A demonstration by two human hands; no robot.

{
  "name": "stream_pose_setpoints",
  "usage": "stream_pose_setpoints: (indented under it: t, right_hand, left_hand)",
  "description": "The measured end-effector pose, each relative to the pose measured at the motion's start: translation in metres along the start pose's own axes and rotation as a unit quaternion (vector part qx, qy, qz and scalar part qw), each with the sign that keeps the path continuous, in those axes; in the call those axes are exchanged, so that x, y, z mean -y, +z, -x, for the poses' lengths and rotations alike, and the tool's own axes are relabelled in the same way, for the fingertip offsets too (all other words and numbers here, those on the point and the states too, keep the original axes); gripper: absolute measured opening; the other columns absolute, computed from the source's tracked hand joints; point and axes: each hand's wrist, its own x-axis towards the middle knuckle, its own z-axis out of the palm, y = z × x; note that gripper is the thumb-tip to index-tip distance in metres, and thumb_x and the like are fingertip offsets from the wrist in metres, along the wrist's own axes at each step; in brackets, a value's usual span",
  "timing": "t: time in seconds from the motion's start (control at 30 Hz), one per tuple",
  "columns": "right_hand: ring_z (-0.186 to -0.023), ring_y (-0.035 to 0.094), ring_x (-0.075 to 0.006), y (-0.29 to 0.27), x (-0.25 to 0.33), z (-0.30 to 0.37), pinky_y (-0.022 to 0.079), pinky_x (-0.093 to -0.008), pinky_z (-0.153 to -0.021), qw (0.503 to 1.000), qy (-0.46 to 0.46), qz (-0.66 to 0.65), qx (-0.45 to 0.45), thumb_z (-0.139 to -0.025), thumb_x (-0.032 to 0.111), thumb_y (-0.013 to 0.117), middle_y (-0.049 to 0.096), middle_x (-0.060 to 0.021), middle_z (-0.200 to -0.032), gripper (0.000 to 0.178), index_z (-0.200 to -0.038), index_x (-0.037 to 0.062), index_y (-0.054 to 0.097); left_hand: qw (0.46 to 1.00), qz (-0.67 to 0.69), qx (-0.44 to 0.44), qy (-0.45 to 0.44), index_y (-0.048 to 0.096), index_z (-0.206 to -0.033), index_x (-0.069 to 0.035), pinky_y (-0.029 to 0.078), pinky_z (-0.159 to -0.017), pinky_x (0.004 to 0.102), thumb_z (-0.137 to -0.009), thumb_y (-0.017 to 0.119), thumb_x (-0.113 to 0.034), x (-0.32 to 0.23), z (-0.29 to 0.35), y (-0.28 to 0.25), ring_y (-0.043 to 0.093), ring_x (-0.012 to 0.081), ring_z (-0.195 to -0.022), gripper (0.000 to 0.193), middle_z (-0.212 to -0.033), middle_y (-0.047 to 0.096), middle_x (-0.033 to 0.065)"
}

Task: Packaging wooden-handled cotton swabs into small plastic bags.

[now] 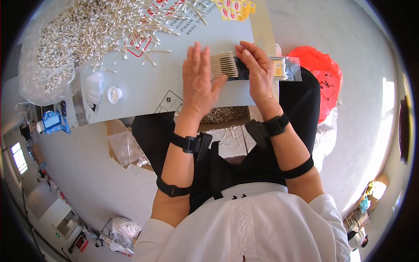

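Note:
A flat row of cotton swabs lies side by side at the table's near right part, partly over a dark strip. My left hand is at the row's left end, fingers stretched out and thumb apart near the lower swab tips. With bent fingers, my right hand holds a clear plastic packet, which extends past the table's right edge. Swab tips and a yellow label show in the packet. My right palm hides its middle part.
A heap of loose cotton swabs spills from a clear bag at the far left. A small white round container stands nearer. Yellow labels lie at the back. A red bag is right of my leg; a cardboard box sits below the table edge.

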Motion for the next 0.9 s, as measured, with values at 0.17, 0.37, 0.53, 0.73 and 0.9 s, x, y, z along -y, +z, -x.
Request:
stream_pose_setpoints:
  t: [0.17,0.37,0.53,0.73,0.9]
  right_hand:
    - [-0.072,0.063,-0.0122,-0.021,0.021,0.012,0.053,-0.0285,-0.067,0.992,0.067,0.102,0.009,-0.092,0.004,0.063,0.067,-0.0031,-0.088,0.01,-0.099,-0.0034,0.065]
    - [-0.068,0.064,-0.0281,-0.025,0.02,0.022,0.051,-0.038,-0.06,0.873,-0.174,0.443,0.106,-0.083,0.005,0.067,0.062,-0.0097,-0.08,0.006,-0.089,0.0064,0.066]
    - [-0.07,0.063,-0.0324,-0.02,0.018,0.022,0.05,-0.0415,-0.06,0.853,-0.19,0.475,0.107,-0.083,0.007,0.067,0.059,-0.0096,-0.08,0.005,-0.088,0.0081,0.066]
    - [-0.069,0.063,-0.032,-0.019,0.018,0.022,0.05,-0.0416,-0.06,0.849,-0.2,0.477,0.108,-0.082,0.006,0.067,0.058,-0.0094,-0.079,0.005,-0.087,0.008,0.066]
    - [-0.069,0.062,-0.0321,-0.021,0.017,0.025,0.05,-0.0415,-0.06,0.834,-0.199,0.5,0.124,-0.081,0.005,0.067,0.057,-0.0093,-0.079,0.006,-0.087,0.0079,0.066]
  left_hand:
    - [0.97,-0.202,0.135,0.024,0.025,-0.153,-0.006,0.015,-0.119,0.0528,-0.086,0.063,-0.051,-0.012,0.012,-0.001,0.02,0.0301,-0.149,0.089,-0.16,0.022,0.0135]
    - [0.967,-0.212,0.141,0.021,0.028,-0.152,-0.005,0.014,-0.12,0.0518,-0.086,0.062,-0.053,-0.01,0.014,0.003,0.02,0.0277,-0.149,0.088,-0.159,0.025,0.0134]
    - [0.967,-0.211,0.14,0.016,0.029,-0.152,-0.006,0.013,-0.12,0.0514,-0.085,0.064,-0.051,-0.009,0.015,0.004,0.02,0.0271,-0.149,0.088,-0.159,0.025,0.0129]
    - [0.968,-0.209,0.135,0.014,0.03,-0.152,-0.007,0.013,-0.12,0.0511,-0.085,0.066,-0.049,-0.01,0.015,0.005,0.02,0.0261,-0.149,0.087,-0.159,0.026,0.0123]
    - [0.968,-0.21,0.134,0.013,0.03,-0.152,-0.007,0.012,-0.12,0.051,-0.084,0.067,-0.049,-0.01,0.015,0.006,0.02,0.0257,-0.149,0.088,-0.159,0.026,0.0116]
